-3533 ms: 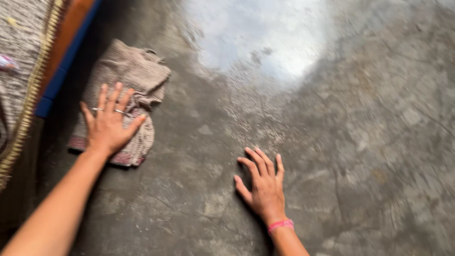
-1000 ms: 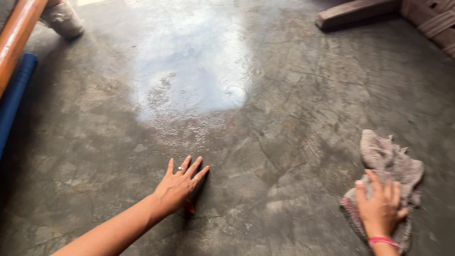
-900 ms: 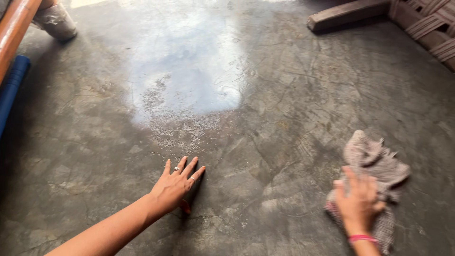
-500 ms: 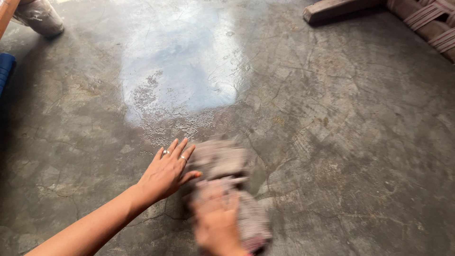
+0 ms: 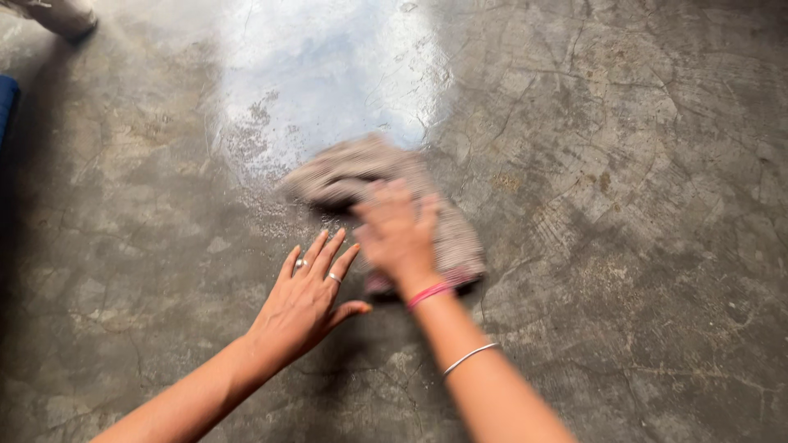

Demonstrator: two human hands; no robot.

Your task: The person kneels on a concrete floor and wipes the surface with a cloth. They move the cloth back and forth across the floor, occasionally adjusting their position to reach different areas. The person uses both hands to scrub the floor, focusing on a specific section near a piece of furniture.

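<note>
My right hand [image 5: 398, 230] presses flat on a crumpled grey-brown rag [image 5: 353, 168] lying on the cracked concrete floor [image 5: 624, 205]; both are blurred by motion. The rag lies at the near edge of a wet, shiny patch [image 5: 320, 74]. A pink band and a thin silver bangle circle my right wrist and forearm. My left hand [image 5: 308, 299] rests palm down on the floor just left of the rag, fingers spread, with rings on two fingers, holding nothing.
A pale bundled object [image 5: 57, 15] lies at the top left corner. A blue edge [image 5: 6, 102] shows at the far left. The floor to the right is dry, dark and cracked.
My right hand has swept the rag from the right side of the floor leftward and forward to the edge of the wet patch. My left hand stays planted on the floor.
</note>
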